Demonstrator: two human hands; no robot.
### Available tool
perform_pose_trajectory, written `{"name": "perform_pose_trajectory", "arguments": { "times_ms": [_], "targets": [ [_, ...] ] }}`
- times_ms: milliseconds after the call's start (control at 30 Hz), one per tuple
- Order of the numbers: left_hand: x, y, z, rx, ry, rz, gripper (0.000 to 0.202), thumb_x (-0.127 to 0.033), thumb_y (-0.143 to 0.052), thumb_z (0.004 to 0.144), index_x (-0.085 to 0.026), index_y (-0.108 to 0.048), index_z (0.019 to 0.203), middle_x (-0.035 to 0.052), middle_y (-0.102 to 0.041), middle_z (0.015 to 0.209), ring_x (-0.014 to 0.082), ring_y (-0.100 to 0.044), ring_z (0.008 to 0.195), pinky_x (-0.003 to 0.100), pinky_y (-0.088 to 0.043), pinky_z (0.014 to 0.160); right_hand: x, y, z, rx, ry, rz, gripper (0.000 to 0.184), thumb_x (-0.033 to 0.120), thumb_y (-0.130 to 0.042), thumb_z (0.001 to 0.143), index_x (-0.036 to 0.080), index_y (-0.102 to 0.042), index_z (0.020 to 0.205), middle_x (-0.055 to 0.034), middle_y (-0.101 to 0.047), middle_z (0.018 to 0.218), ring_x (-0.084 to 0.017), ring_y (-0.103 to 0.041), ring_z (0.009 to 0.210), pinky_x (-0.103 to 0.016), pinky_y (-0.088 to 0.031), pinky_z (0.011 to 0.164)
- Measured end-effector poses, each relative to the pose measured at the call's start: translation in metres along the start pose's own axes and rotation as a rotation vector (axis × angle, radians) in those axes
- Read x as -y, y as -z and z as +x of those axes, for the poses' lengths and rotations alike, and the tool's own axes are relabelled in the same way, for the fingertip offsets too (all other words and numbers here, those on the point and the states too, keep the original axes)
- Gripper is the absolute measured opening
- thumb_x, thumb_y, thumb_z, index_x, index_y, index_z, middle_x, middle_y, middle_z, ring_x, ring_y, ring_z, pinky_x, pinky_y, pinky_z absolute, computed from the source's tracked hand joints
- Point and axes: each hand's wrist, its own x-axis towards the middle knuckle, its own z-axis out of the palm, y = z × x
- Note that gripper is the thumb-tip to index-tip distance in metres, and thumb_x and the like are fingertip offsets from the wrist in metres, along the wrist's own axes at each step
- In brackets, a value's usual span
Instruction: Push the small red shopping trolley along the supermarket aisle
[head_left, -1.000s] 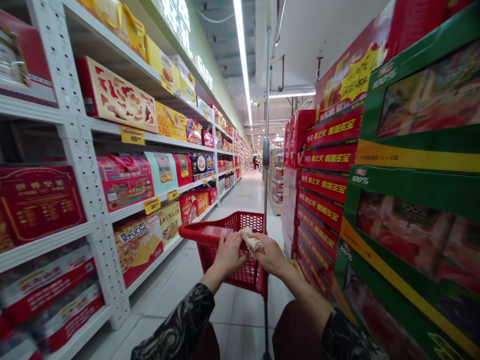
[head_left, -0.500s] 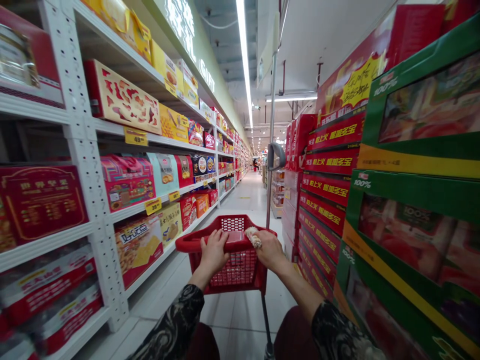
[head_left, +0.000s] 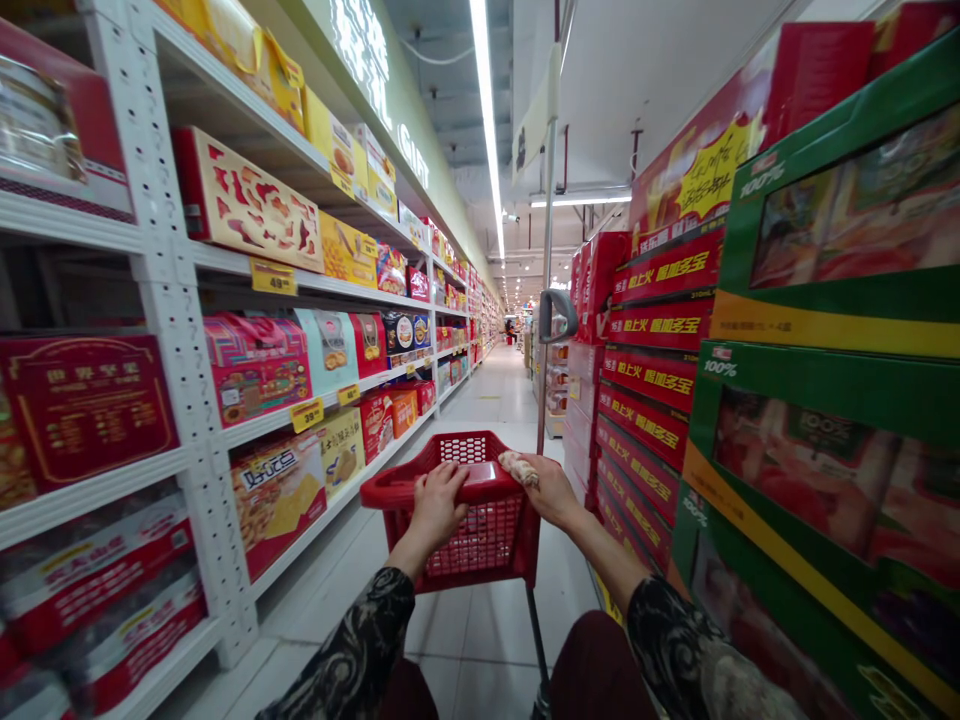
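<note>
Head view: left hand [head_left: 437, 505] curled round near rim of red shopping cart [head_left: 480, 558]; right hand [head_left: 553, 492] clamps cloth [head_left: 519, 467] at its right corner; metal pole [head_left: 547, 220] beside, shelving [head_left: 166, 335] and drink cartons [head_left: 651, 325] flanking.

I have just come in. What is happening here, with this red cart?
A person stands behind the cart in a shop aisle. The left hand lies on its handle, and the right hand holds a crumpled cloth at the handle's right end. Boxed goods stand on the white shelves to the left; red cartons and green boxes are stacked to the right.
</note>
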Motion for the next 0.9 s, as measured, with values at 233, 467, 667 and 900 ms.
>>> {"name": "perform_pose_trajectory", "arguments": {
  "times_ms": [233, 467, 667, 900],
  "targets": [
    [-0.006, 0.001, 0.002, 0.037, -0.011, -0.011, 0.055, -0.021, -0.055, 0.071, -0.027, -0.048, 0.124, 0.0068, -0.044, 0.138, 0.0244, -0.034, 0.129, 0.047, -0.023, 0.103, -0.016, 0.021, -0.005, -0.222, -0.102, -0.201, 0.044, 0.006, -0.039, 0.077, 0.019, -0.057, 0.115, -0.0107, -0.052, 0.127, -0.023, -0.044, 0.119, -0.041, -0.033, 0.100],
    [-0.019, -0.001, 0.010, 0.106, -0.025, 0.002, 0.061, -0.021, -0.055, 0.069, -0.025, -0.043, 0.129, 0.0086, -0.037, 0.143, 0.0248, -0.029, 0.132, 0.049, -0.021, 0.106, 0.022, -0.010, -0.024, -0.012, 0.023, -0.172, 0.066, 0.001, -0.045, 0.064, 0.015, -0.047, 0.128, -0.0113, -0.042, 0.137, -0.022, -0.036, 0.125, -0.039, -0.027, 0.105],
    [-0.008, 0.001, 0.004, 0.104, -0.066, -0.001, 0.058, -0.024, -0.053, 0.072, -0.024, -0.044, 0.129, 0.0094, -0.034, 0.144, 0.0250, -0.026, 0.134, 0.053, -0.018, 0.107, 0.009, -0.005, -0.015, -0.014, -0.041, -0.180, 0.059, 0.001, -0.040, 0.072, 0.021, -0.049, 0.126, -0.0086, -0.045, 0.135, -0.022, -0.042, 0.121, -0.042, -0.030, 0.101],
    [0.029, -0.001, -0.023, -0.068, 0.150, 0.038, 0.058, -0.025, -0.050, 0.072, -0.021, -0.043, 0.130, 0.0113, -0.035, 0.143, 0.0272, -0.022, 0.135, 0.057, -0.018, 0.106, -0.019, 0.019, -0.006, -0.023, -0.198, -0.255, 0.047, 0.006, -0.042, 0.075, 0.023, -0.055, 0.118, -0.0077, -0.052, 0.128, -0.022, -0.048, 0.115, -0.040, -0.034, 0.094]
  ]
}}
